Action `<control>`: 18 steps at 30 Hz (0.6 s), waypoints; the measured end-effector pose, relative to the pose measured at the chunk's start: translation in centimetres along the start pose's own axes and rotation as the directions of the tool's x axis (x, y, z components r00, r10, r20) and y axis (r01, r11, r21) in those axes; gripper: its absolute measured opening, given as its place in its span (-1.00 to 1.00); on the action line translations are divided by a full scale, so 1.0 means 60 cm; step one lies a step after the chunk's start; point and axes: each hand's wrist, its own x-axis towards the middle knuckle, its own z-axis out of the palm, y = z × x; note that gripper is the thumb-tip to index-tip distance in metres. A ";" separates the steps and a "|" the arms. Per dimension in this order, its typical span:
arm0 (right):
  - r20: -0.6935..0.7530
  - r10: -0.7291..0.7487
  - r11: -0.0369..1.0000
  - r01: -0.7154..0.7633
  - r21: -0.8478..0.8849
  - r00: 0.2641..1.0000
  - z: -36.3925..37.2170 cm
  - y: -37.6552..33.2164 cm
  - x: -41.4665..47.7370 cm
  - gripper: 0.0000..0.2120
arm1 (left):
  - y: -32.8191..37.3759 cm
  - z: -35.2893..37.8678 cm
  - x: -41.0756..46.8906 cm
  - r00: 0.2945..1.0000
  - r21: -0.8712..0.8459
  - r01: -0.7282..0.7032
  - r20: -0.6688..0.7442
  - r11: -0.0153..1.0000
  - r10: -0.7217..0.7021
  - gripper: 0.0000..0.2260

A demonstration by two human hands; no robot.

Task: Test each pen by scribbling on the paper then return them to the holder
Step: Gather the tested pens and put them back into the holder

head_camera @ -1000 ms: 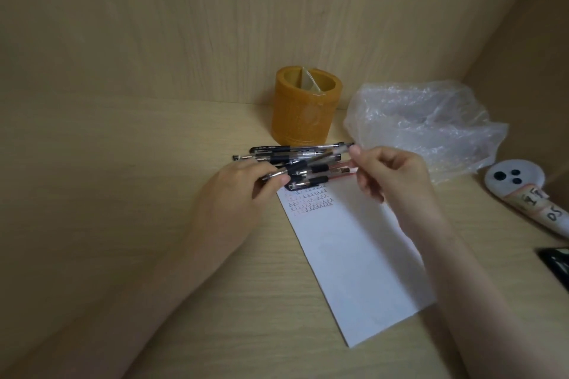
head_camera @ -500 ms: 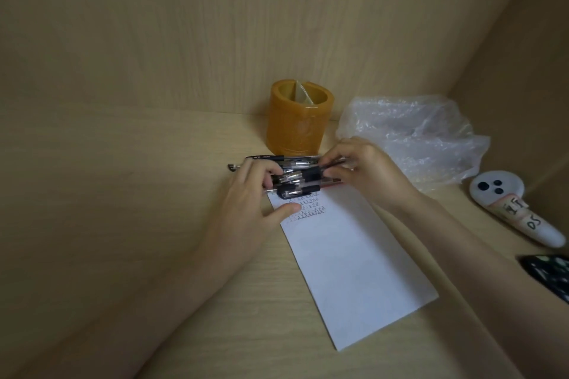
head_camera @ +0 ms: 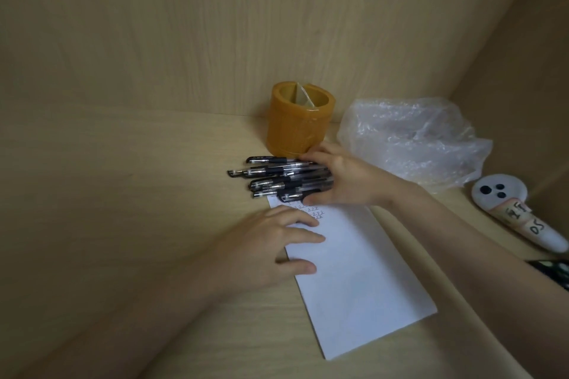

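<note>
1. Holder (head_camera: 300,120): an orange-brown cup standing upright at the back of the desk (head_camera: 123,194), close against the wooden wall; we see a divider inside it.
2. Pens (head_camera: 277,177): a bundle of black-and-clear pens lying on their sides just in front of the holder; their left ends fan out past the holder's left side; the nearest ones overlap the far end of the paper.
3. Right hand (head_camera: 345,177): just in front of the holder and a little to its right; fingers and thumb close round the right ends of the bundle, gripping the pens together.
4. Paper (head_camera: 354,271): a white sheet running from the pens towards us, slanting to the holder's right; we note rows of small scribbles (head_camera: 311,212) at the end nearest the holder.
5. Left hand (head_camera: 271,243): farther in front of the holder than the pens; fingers straight and spread, lying flat on the paper's left edge; it holds nothing.
6. Plastic bag (head_camera: 412,138): clear and crumpled, just right of the holder; a white gadget (head_camera: 517,212) with three dark dots lies farther right, well apart from the holder.
</note>
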 end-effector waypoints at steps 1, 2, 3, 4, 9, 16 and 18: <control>0.018 -0.009 1.000 0.010 -0.030 1.000 -0.005 -0.003 0.002 -0.28 | -0.001 -0.002 0.000 1.000 -0.002 -0.003 0.010 1.000 0.003 -0.59; 0.038 -0.016 0.998 0.019 -0.065 0.999 -0.010 -0.007 0.005 -0.30 | -0.002 -0.003 0.000 1.000 -0.005 -0.006 0.019 1.000 0.007 -0.59; 0.060 -0.021 0.994 0.027 -0.108 0.998 -0.014 -0.010 0.008 -0.30 | -0.003 -0.004 0.000 1.000 -0.008 -0.008 0.028 1.000 0.008 -0.60; 0.081 -0.021 0.988 0.033 -0.152 0.997 -0.017 -0.013 0.012 -0.30 | -0.005 -0.005 -0.001 0.999 -0.009 -0.009 0.035 1.000 0.009 -0.60; 0.147 -0.008 0.968 0.045 -0.247 0.989 -0.019 -0.020 0.026 -0.43 | -0.006 -0.006 -0.001 0.998 -0.009 -0.011 0.058 1.000 0.011 -0.60; 0.119 -0.045 0.977 0.068 -0.204 0.992 0.000 -0.004 0.027 -0.63 | -0.007 -0.005 -0.001 0.999 -0.036 -0.017 0.047 0.999 0.019 -0.59; 0.147 -0.045 0.978 0.074 -0.197 0.988 -0.001 -0.003 0.033 -0.69 | -0.008 -0.003 -0.001 0.999 -0.043 -0.013 0.052 0.999 0.015 -0.59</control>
